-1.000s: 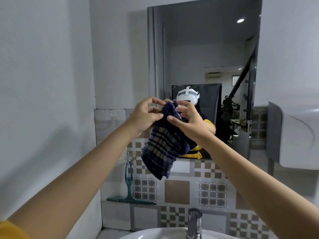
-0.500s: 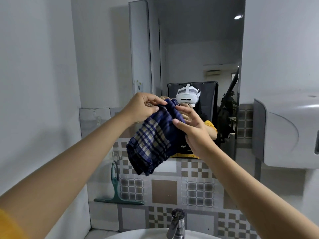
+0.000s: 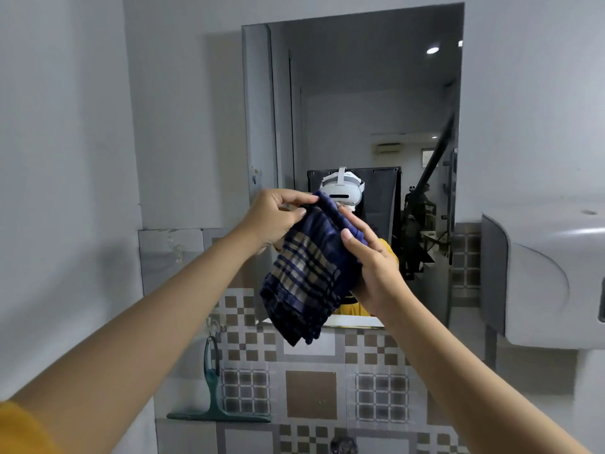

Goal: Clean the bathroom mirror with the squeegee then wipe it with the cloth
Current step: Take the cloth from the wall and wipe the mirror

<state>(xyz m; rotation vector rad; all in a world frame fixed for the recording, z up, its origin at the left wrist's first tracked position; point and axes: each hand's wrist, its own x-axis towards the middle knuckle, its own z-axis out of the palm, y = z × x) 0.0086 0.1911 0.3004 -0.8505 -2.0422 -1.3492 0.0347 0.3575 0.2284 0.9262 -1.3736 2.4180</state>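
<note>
I hold the blue plaid cloth (image 3: 311, 276) up in front of the mirror (image 3: 360, 109) with both hands. My left hand (image 3: 275, 217) pinches its top edge, fingers (image 3: 296, 199) closed on the fabric. My right hand (image 3: 373, 260) grips its right side, thumb pressed on the front. The cloth hangs folded, apart from the glass. The green squeegee (image 3: 214, 388) hangs on the tiled wall (image 3: 311, 394) below left.

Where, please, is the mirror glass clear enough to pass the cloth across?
Clear: the mirror's upper half, and its right side beside the dispenser. Crowded: the lower middle, where both hands hold the cloth.
</note>
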